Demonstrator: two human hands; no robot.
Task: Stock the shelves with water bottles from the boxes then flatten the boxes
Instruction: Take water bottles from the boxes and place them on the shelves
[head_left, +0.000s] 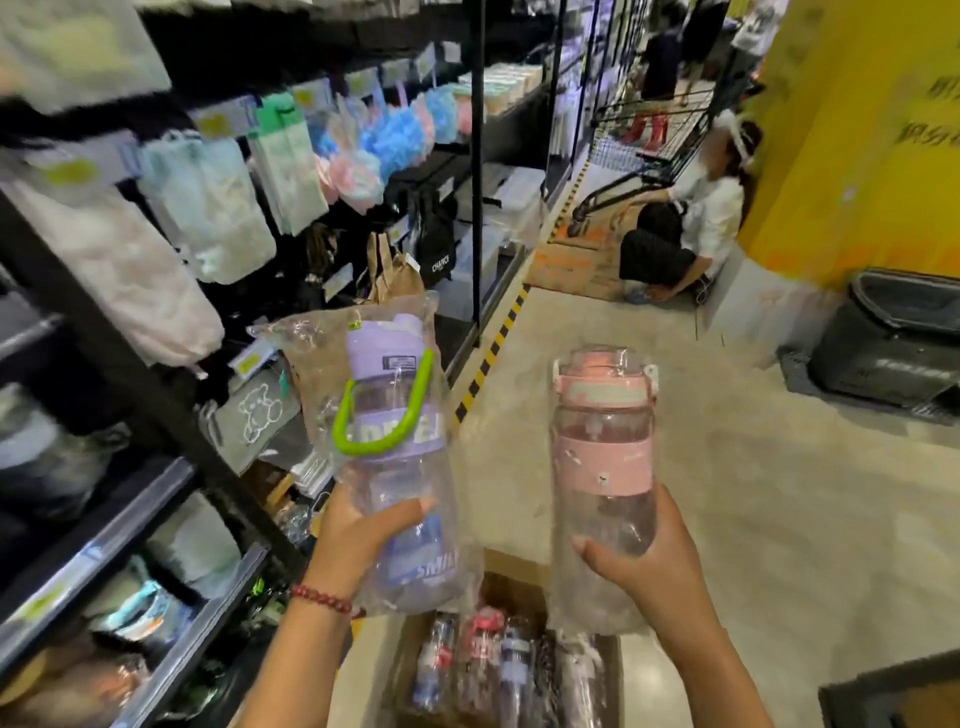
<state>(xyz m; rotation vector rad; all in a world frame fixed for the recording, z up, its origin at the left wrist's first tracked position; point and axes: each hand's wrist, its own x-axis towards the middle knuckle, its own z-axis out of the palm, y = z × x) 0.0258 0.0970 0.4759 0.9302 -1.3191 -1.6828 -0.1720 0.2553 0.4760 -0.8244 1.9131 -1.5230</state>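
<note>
The left hand (363, 525) is gripping a bagged purple bottle (400, 457), the right hand (654, 561) a pink bottle (602, 457), both above the open box (498, 670). Best carrying them upright, gripping low, toward the shelves (171, 525) alongside.

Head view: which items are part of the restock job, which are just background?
Job:
- purple bottle in its plastic bag, held by the left hand
- pink bottle, bagged, held by the right hand
- open cardboard box on the floor, more bottles inside
- shelving on the left

Background:
- bath sponges
- crouching person
- wire cart
- black bin
</note>
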